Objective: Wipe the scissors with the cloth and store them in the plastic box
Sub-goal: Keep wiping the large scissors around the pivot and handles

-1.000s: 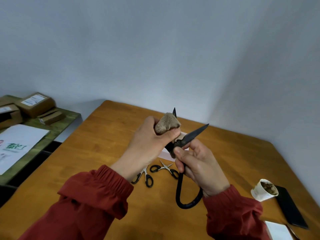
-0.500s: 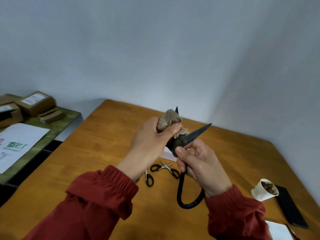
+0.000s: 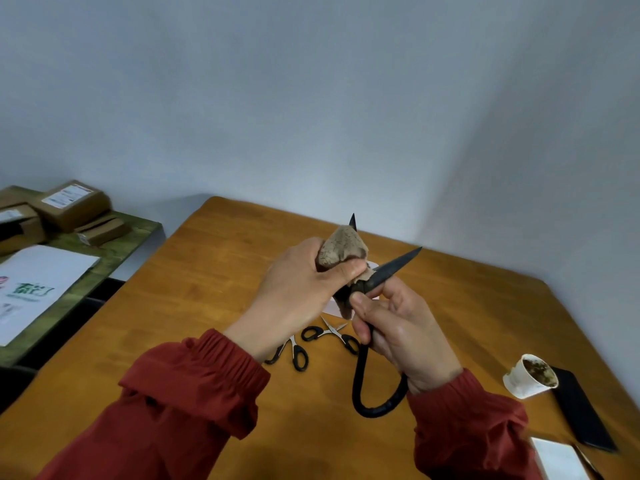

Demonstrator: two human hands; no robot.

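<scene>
Head view: the left hand point(image 3: 298, 289) clenches the brown cloth point(image 3: 341, 251) round one blade of the open black shears point(image 3: 394, 270), held above the surface point(image 3: 214, 278) by the right hand point(image 3: 398, 327) grasping beneath the pivot; a stroke slipping past the cloth grip toward the bare tips could probably nick the wiping hand.

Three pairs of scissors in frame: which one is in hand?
The large all-black pair, gripped by the right hand while the left hand holds the cloth round one blade. Both small silver-bladed pairs lie on the table.
</scene>
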